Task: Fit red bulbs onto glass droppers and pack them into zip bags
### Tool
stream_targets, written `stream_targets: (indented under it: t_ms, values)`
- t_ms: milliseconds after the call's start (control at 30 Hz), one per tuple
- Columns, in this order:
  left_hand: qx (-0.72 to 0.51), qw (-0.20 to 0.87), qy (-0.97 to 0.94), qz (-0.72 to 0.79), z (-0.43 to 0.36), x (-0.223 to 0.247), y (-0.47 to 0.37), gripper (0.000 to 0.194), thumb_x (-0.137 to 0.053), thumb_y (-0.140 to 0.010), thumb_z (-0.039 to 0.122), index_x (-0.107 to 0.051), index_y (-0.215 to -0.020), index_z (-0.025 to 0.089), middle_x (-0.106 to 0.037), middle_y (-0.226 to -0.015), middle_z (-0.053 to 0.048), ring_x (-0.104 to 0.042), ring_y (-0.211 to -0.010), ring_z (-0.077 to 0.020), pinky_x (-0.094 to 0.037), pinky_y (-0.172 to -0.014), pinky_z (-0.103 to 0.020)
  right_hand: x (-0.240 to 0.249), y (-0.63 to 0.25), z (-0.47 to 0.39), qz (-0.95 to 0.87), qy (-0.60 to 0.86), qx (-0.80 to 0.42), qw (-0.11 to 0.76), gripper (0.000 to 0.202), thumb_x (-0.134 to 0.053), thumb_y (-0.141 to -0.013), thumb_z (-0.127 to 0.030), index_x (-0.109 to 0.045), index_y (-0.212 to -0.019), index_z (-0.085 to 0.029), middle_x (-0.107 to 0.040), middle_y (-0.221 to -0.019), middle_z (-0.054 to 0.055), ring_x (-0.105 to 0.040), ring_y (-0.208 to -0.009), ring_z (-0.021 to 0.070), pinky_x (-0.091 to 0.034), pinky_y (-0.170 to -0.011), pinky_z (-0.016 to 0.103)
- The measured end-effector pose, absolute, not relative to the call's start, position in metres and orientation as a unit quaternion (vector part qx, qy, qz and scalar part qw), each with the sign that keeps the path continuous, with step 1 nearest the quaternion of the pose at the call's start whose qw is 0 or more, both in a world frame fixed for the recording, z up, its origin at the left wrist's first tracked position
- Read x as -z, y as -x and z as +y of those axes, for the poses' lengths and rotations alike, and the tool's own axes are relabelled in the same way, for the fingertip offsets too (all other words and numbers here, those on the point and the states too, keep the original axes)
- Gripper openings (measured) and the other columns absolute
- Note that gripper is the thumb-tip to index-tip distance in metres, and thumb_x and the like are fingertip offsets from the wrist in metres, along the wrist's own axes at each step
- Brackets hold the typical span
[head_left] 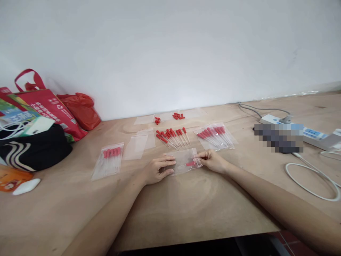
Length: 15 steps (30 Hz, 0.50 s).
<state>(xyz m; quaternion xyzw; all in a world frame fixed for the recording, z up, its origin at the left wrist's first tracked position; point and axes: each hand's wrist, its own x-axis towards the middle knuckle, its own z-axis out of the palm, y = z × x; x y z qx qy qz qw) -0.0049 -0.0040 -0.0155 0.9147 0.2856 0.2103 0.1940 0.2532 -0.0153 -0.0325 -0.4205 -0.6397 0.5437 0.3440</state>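
Note:
A clear plastic bag (181, 170) lies flat on the wooden table, with one red-topped dropper (190, 164) inside near its right end. My left hand (159, 169) rests on the bag's left part, fingers apart. At the right end, my right hand (211, 160) pinches the bag's edge between thumb and fingers. Just behind the bag is a loose pile of red-topped droppers (173, 137). To the right of that pile, a filled bag of droppers (215, 136) lies on the table; another filled bag (108, 161) is to the left.
Flat bags (136, 146) lie left of the pile. Small red caps (178, 116) sit near the wall. A red shopping bag (57, 110) and black pouch (37, 147) stand at left. A power strip (311, 134) and white cable (310, 196) are at right.

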Motion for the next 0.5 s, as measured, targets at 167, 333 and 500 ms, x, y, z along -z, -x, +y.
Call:
stream_targets:
  t_ms: [167,333,500]
  values:
    - [-0.209,0.19,-0.916,0.285,-0.004,0.017,0.002,0.027,-0.05,-0.082,0.028,-0.06,-0.105,0.022,-0.058,-0.114,-0.006,-0.052,-0.107,-0.0175,-0.037,-0.097,-0.038,0.03,-0.259,-0.005,-0.645,0.494,-0.495,0.309,0.017,-0.054,-0.071,-0.031,-0.059,-0.065,-0.015,-0.05,-0.046,-0.004,-0.046,-0.04,0.008,-0.038,-0.04,0.02]
    - [-0.209,0.186,-0.915,0.29,-0.004,0.017,0.001,0.028,-0.05,-0.081,0.029,-0.059,-0.106,0.02,-0.058,-0.114,-0.007,-0.052,-0.106,-0.0184,-0.038,-0.095,-0.038,0.006,-0.255,0.035,-0.685,0.628,-0.236,0.284,0.005,-0.052,-0.067,-0.015,-0.056,-0.068,-0.016,-0.061,-0.066,0.002,-0.057,-0.061,0.0123,-0.044,-0.057,0.022]
    - [-0.206,0.19,-0.914,0.295,-0.004,0.018,0.003,0.028,-0.05,-0.081,0.028,-0.059,-0.107,0.022,-0.057,-0.114,-0.006,-0.052,-0.107,-0.018,-0.039,-0.095,-0.038,-0.005,-0.22,0.084,-0.68,0.676,-0.162,0.233,0.019,-0.054,-0.067,-0.015,-0.059,-0.085,-0.01,-0.063,-0.088,0.015,-0.058,-0.086,0.023,-0.044,-0.071,0.028]
